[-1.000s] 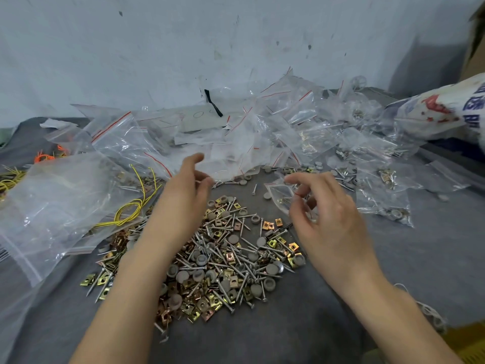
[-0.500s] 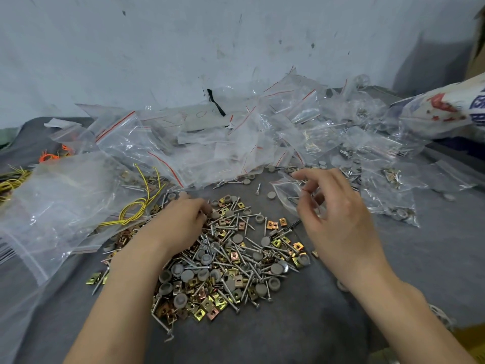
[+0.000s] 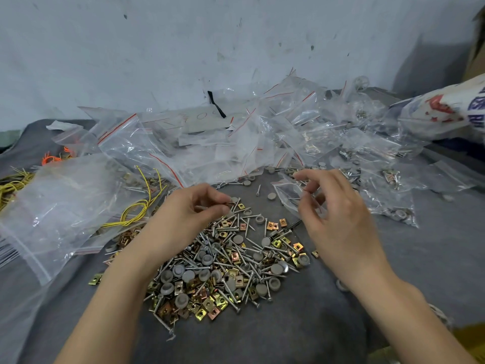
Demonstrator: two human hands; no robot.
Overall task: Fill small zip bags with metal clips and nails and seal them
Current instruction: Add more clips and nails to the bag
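Backdrop: scuffed white wall behind a grey cloth-covered surface.
Loose stock: pile of nails, brass clips and grey caps, lying between the two forearms.
Left hand: at the pile's far edge, thumb and forefinger pinching one nail.
Right hand: fingers curled, pinching the mouth of a small zip bag just beyond the pile.
Bags: heap of zip bags with red strips along the wall, some filled.
Writing: printed sack at right, red and blue letters cut off and unreadable; handwritten card under the bags, marks unclear.
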